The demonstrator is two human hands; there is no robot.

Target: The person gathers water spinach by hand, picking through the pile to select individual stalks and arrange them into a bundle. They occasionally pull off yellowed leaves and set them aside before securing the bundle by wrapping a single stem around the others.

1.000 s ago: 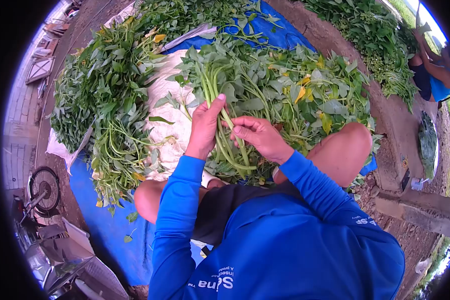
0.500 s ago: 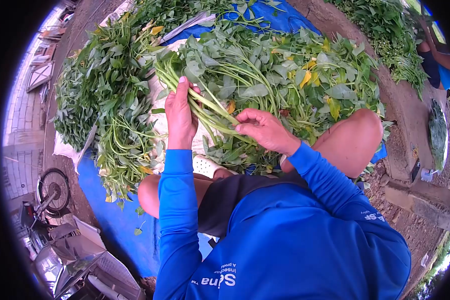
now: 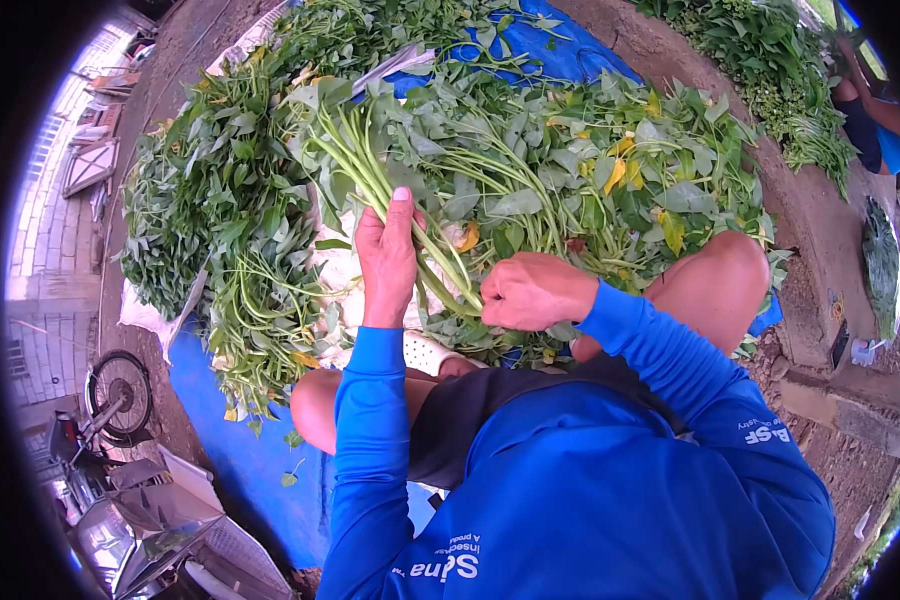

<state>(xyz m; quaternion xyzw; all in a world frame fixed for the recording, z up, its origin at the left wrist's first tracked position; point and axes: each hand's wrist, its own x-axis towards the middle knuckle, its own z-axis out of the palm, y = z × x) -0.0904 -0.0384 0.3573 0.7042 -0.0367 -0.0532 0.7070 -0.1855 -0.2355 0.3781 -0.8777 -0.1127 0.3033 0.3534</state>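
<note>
A bunch of leafy greens with long pale-green stems, which looks like water spinach (image 3: 358, 150), slants across in front of me. My left hand (image 3: 390, 262) is wrapped round the stems at mid-length, thumb on top. At their lower cut ends my right hand (image 3: 536, 292) is closed, fingers curled against the stem tips; exactly what lies inside the fingers is hidden. Behind both hands spreads a loose heap of the same greens (image 3: 560, 170) with some yellow leaves. To the left lies a thick pile of greens (image 3: 210, 200), stems pointing toward me.
A blue tarp (image 3: 240, 410) and pale sacking (image 3: 335, 275) lie under the greens. My bent knees flank the work area. A parked motorbike (image 3: 80, 440) stands at left. More greens (image 3: 750, 60) lie upper right, near another person (image 3: 875, 120). A concrete beam (image 3: 850, 400) is at right.
Both hands have come slightly nearer to me with the bunch, which now stands steeper. My right fingers have curled from a pinch into a fist at the stem ends.
</note>
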